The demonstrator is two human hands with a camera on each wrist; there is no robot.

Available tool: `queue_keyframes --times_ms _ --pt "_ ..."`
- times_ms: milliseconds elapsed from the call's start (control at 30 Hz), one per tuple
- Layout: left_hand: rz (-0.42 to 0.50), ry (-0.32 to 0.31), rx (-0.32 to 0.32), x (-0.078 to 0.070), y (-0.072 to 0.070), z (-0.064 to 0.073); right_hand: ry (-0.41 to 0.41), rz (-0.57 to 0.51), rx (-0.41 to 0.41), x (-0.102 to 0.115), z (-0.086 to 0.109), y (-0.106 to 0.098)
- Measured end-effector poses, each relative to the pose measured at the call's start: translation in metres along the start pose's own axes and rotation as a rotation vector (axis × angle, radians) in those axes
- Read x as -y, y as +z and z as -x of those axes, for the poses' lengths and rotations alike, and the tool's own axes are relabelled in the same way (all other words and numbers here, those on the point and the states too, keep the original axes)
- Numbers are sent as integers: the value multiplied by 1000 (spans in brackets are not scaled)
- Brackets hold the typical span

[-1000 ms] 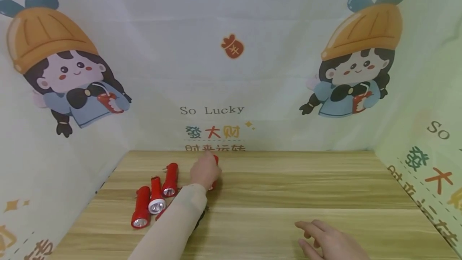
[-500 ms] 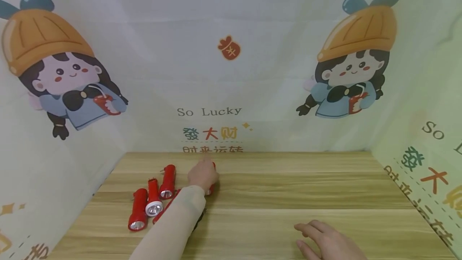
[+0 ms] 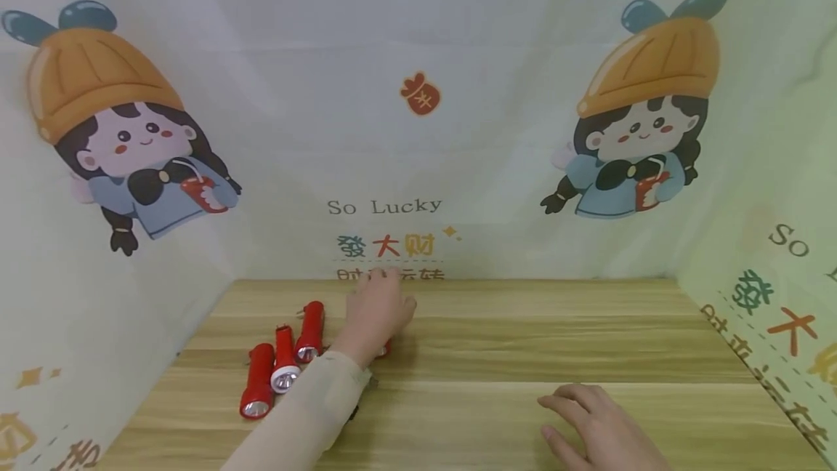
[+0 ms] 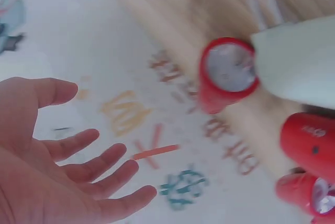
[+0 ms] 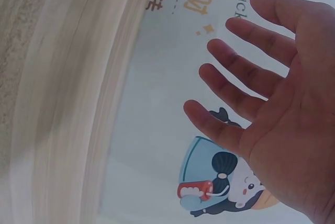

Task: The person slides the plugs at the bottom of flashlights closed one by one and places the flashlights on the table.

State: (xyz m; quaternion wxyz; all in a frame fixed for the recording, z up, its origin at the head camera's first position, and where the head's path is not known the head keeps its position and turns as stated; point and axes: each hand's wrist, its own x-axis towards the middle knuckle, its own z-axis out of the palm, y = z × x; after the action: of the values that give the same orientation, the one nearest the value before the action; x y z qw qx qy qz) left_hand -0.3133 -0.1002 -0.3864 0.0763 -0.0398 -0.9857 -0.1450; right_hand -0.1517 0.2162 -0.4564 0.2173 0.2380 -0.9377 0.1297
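Note:
My left hand [image 3: 378, 311] is over the far part of the table, fingers spread and relaxed, holding nothing. Below it a red flashlight [image 3: 386, 347] lies mostly hidden by the hand; in the left wrist view its lens end [image 4: 229, 69] sits apart from the open fingers. To the left are a red flashlight [image 3: 312, 329], one with a white-rimmed head [image 3: 285, 358] and another red one [image 3: 259, 380]. My right hand [image 3: 598, 424] hovers at the front right with loose fingers and touches no object; the right wrist view shows its bare palm [image 5: 293, 114].
A wood-grain table [image 3: 523, 340] is enclosed by printed cloth walls [image 3: 497, 129] at the back and sides. A small dark item [image 3: 354, 413] peeks out beside the left sleeve [image 3: 307, 405], which hides part of the table.
The left hand has let go of the red flashlight, its fingers opening and lifting away toward the back. The right hand stays nearly in place; the head view has shifted slightly.

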Motion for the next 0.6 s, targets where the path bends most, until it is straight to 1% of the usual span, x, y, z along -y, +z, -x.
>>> queue_keyframes --times_ms 100,200,267,367,467,600 --pt "24 60 -55 -6 -12 20 -16 31 -52 1 -2 0" --pt "54 106 -100 -8 -23 43 -26 45 -84 3 -3 -1" --pt "82 138 -121 -9 -31 60 -24 49 -89 4 -4 -2" --pt "99 174 -143 -9 -41 83 -9 45 -72 6 -5 -3" --pt "109 165 -153 -7 -50 103 8 42 -51 8 -6 -4" --pt "115 90 -135 -1 -57 123 10 44 -41 11 -7 -4"
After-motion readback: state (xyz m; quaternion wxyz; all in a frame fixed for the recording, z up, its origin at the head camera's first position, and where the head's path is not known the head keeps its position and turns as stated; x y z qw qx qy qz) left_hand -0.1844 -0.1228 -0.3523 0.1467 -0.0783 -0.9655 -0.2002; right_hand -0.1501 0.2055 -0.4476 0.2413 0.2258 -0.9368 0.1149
